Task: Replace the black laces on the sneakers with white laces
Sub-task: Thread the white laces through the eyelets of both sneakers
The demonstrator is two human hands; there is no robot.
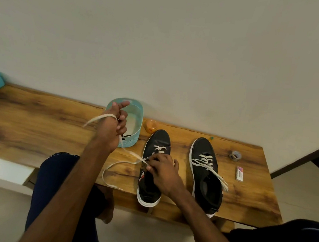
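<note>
White lace (133,154) being held raised by L hand (112,129), fingers curled round it, being pinched by R hand (165,174) at eyelets of sneaker (158,140), on wooden table (34,126), 2nd sneaker (205,150) w/ white laces just beside.

Only readable bit: "camlin", printed lengthwise on the pink-and-white eraser (239,174) at far right; red-white patch on the side of the left sneaker (158,138), way too blurry to read

Black sneakers (205,173), white laces (131,154), teal basket (134,118), wood-grain table (34,126)
</note>
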